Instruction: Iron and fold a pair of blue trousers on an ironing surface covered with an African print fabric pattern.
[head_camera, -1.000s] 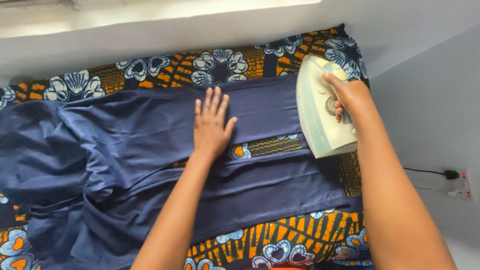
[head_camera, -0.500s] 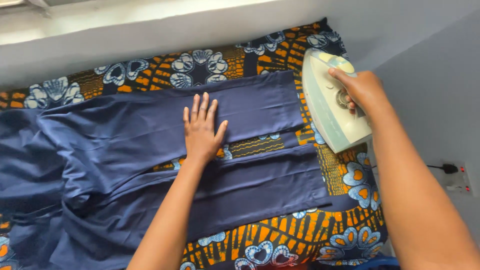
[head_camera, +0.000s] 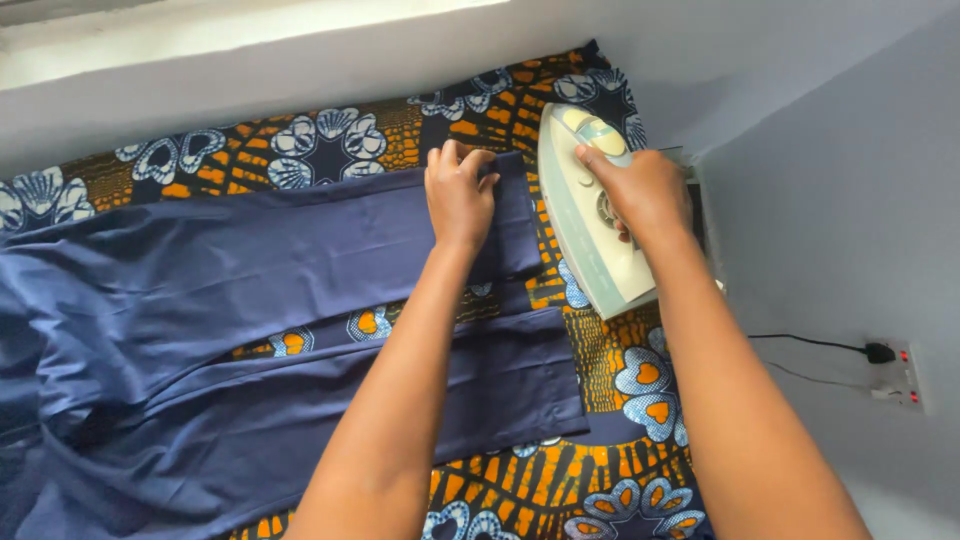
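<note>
Your left hand (head_camera: 460, 195) pinches the soft, limp trousers (head_camera: 300, 250) hem; your right hand (head_camera: 645, 190) grips the heavy iron (head_camera: 585, 215) handle.

Both forearms are bare, no sleeves, rings or watch.

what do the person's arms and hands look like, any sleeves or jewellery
Both arms are bare from the hands up to the frame edge: no sleeves, gloves, watch or bracelets show. The left hand shows no rings on the fingers in view. The right hand also looks unadorned, though its fingers are partly hidden. Nails look short and unpainted where visible.
</note>
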